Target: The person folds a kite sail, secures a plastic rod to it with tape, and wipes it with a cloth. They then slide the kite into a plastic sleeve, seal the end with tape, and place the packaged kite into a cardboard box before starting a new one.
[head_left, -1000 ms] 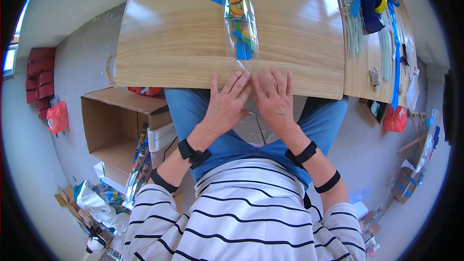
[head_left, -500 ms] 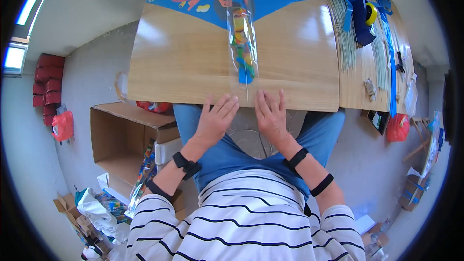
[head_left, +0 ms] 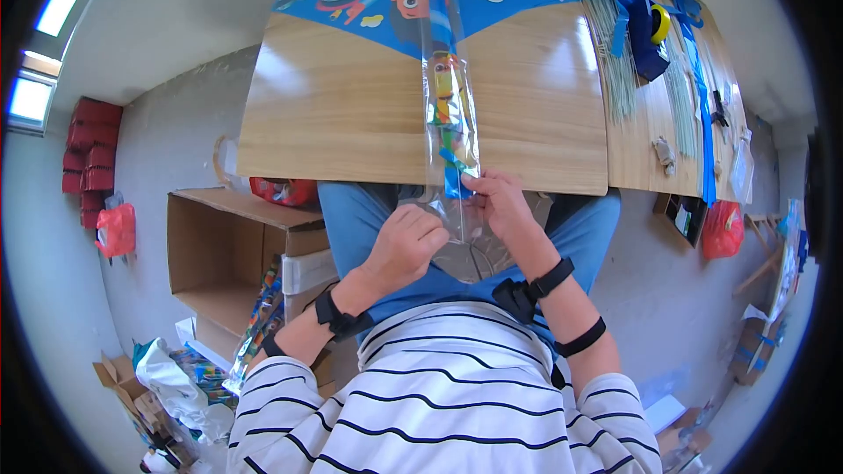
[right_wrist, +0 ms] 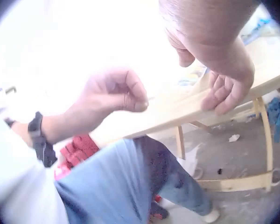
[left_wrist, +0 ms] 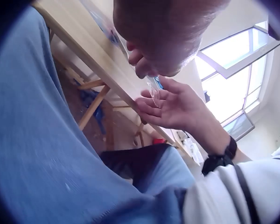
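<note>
A long clear plastic sleeve [head_left: 432, 154] with a colourful printed strip [head_left: 445, 88] inside hangs over the table's near edge. My right hand [head_left: 507, 204] pinches its right side by the strip's blue end, thumb on top. Lower and to the left, my left hand [head_left: 404, 241] has its fingers curled at the sleeve's open-looking lower end. Thumb and forefinger of that left hand [right_wrist: 123, 95] meet at their tips in the right wrist view. Clear film [left_wrist: 154, 93] shows by the right hand [left_wrist: 175, 105] in the left wrist view.
A blue cartoon-printed sheet [head_left: 369, 0] covers the wooden table's [head_left: 334, 114] far side. To the right are thin rods [head_left: 615, 70], a tape dispenser [head_left: 650, 44] and blue ribbon [head_left: 702, 114]. An open cardboard box [head_left: 211, 246] stands at the left, near the person's leg.
Both hands have left the table edge, where they lay flat-fingered, and now take hold of the sleeve. The sleeve has been drawn toward the body, its lower end now past the edge.
</note>
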Tool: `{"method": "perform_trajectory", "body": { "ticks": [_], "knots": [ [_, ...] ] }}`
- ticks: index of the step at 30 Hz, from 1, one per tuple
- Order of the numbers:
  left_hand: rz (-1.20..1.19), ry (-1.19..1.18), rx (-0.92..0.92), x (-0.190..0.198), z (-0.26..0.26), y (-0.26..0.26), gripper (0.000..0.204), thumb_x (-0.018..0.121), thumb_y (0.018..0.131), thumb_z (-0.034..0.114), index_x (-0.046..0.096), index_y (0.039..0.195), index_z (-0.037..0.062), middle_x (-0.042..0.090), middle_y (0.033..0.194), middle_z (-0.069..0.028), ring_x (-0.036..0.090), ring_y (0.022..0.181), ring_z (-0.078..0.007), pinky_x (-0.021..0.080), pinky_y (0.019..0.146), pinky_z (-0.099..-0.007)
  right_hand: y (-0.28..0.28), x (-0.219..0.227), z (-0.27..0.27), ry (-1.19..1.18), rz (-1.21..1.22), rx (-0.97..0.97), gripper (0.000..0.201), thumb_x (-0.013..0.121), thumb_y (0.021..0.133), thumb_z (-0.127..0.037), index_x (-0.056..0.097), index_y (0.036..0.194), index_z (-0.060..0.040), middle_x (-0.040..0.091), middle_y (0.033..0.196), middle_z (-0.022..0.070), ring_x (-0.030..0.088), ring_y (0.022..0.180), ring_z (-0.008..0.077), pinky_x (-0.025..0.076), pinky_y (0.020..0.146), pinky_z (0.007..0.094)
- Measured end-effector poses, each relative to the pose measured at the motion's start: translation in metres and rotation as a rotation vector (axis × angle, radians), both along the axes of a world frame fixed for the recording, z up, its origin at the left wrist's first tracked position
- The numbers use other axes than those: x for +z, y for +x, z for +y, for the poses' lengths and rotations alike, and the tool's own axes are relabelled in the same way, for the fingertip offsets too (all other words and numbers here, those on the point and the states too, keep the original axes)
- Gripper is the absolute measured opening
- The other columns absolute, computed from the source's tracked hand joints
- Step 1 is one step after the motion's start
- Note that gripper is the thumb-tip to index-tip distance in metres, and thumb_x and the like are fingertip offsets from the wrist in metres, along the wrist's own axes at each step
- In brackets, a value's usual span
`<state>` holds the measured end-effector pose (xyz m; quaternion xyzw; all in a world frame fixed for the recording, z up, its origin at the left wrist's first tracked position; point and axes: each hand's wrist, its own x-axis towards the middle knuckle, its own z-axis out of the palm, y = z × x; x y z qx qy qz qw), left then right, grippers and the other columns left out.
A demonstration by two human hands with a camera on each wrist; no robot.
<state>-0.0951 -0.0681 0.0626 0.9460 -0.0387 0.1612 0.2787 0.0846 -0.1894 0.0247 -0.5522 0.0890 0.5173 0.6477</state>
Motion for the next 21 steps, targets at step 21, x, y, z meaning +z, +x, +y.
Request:
{"method": "perform_trajectory", "body": {
  "ticks": [21],
  "knots": [
    [-0.048,-1.127,0.568,0.064,0.180,-0.081,0.041,0.070,0.086,0.000,0.067,0.126,-0.0001,0.074,0.113,-0.0092,0.070,0.104,-0.0158,0.057,0.087,-0.0311,-0.040,0.058,-0.001,0.205,-0.517,0.431,0.022,0.068,0.096,-0.012,0.069,0.111,0.0036,0.073,0.089,0.0096,0.070,0.078,0.0151,0.056,0.075,0.0266]
  ]
}}
